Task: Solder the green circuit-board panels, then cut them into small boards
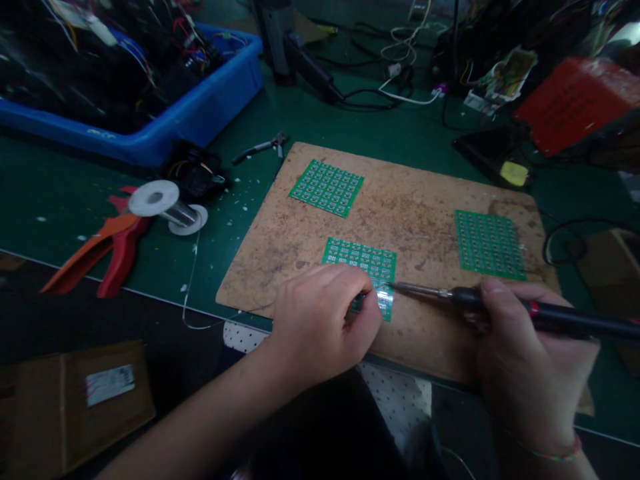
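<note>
My right hand grips a soldering iron by its dark handle. The iron's tip points left and meets the right side of a green circuit board panel, close to my left fingers. My left hand is closed in a pinch above that panel and covers its lower left part. Thin solder wire runs from a spool toward my left hand; its end in the pinch is hidden. Two more green panels, one at upper left and one at right, lie on the brown board.
Red-orange pliers and small cutters lie left of the board. A blue bin full of wired parts stands at back left. Behind are cables and a dark handheld tool; a red box-shaped device sits at back right.
</note>
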### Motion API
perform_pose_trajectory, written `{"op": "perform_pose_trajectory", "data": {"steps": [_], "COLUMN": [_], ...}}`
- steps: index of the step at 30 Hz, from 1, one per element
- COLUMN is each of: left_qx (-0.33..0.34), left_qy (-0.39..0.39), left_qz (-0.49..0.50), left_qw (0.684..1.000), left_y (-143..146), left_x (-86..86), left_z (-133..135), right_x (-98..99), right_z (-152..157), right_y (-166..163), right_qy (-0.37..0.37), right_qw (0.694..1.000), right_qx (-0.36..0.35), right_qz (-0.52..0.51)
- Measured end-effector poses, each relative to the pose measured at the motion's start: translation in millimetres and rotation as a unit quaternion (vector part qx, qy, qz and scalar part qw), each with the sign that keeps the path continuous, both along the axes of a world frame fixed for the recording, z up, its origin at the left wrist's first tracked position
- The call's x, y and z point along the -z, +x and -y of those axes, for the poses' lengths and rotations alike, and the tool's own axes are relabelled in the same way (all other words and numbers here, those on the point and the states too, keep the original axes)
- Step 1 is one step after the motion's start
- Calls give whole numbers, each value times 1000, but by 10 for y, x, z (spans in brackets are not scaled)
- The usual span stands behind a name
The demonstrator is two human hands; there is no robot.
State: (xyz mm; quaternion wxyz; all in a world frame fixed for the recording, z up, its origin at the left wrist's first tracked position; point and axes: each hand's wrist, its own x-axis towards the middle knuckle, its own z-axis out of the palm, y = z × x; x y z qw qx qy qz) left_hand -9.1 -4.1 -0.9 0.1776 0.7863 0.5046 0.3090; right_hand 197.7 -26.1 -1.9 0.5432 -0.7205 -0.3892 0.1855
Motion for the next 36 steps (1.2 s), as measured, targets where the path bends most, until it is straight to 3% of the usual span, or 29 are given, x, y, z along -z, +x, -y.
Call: {"op": "perform_pose_trajectory", "data": {"steps": [36], "left_qx": [25], "left_qy": [-7], "left_qz": [-40], "left_qw": [999], "left_y": [28], "left_x": [90], "left_z": [-25], "right_x": [-45], "right_z": [-18], "right_y": [-49], "right_qy": [-12], "right_qw": [999], "right_qx": [-7], "right_qz": [48]}}
